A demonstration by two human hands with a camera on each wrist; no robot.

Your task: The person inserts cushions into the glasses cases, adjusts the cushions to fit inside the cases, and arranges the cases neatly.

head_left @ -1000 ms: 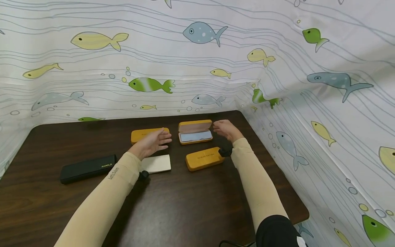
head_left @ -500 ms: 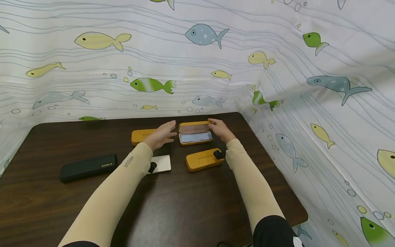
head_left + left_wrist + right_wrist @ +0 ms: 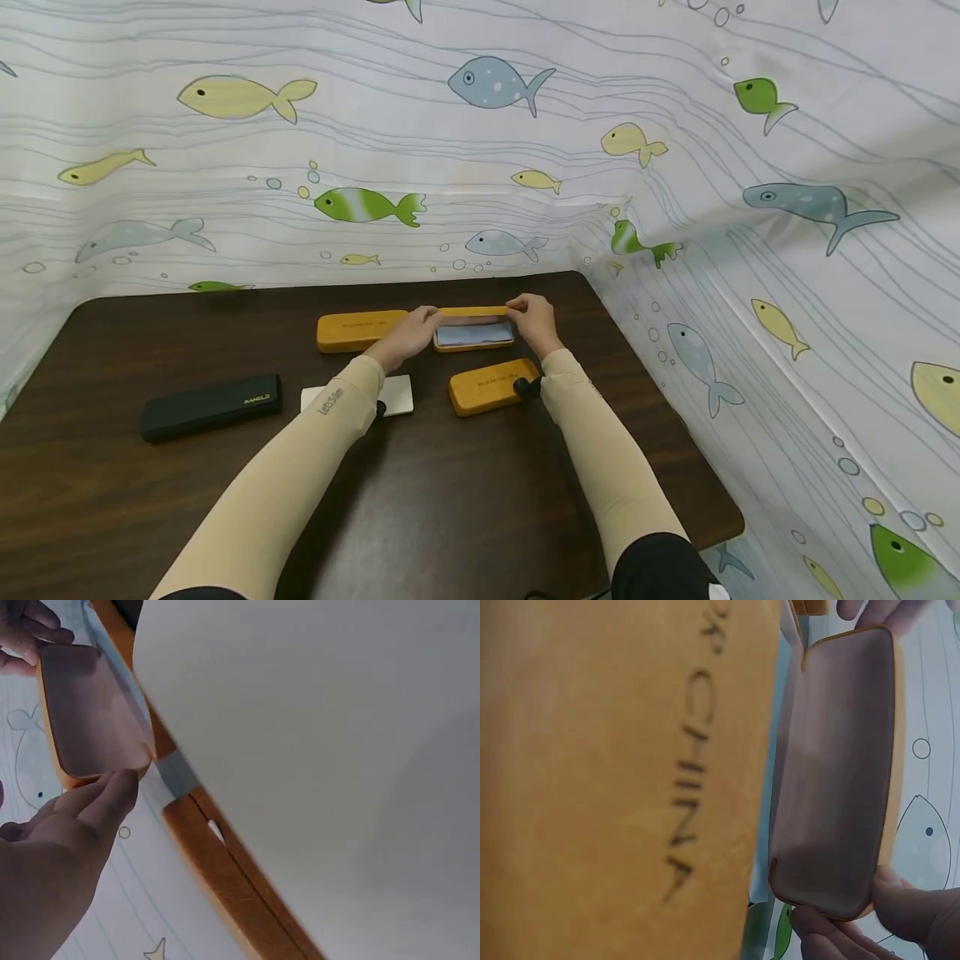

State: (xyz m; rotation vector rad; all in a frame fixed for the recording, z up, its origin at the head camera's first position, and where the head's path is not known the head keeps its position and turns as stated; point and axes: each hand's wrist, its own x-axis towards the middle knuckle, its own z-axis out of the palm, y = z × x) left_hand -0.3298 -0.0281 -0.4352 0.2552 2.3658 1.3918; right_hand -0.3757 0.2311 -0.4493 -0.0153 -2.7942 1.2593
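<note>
An open yellow glasses case (image 3: 472, 312) lies at the back of the table, a folded pale blue cloth (image 3: 474, 335) in its base. Its lid, pinkish-grey inside (image 3: 94, 712), leans forward over the base. My left hand (image 3: 408, 335) holds the lid's left end, with fingertips on its edge in the left wrist view. At the right end, my right hand (image 3: 536, 323) pinches the lid between thumb and fingers, plain in the right wrist view (image 3: 922, 915). Beneath my right wrist sits a closed yellow case (image 3: 487, 388); another closed yellow case (image 3: 356, 331) is beside my left hand.
A long black case (image 3: 212, 407) lies at the left. Under my left forearm is a flat white pad or card (image 3: 397, 393), partly hidden. Fish-printed white cloth (image 3: 450, 167) hangs behind and to the right of the dark wooden table (image 3: 450, 492).
My left hand has moved right from near the left yellow case to the open case's lid. My right hand has come onto the lid's right end. The lid has tipped forward.
</note>
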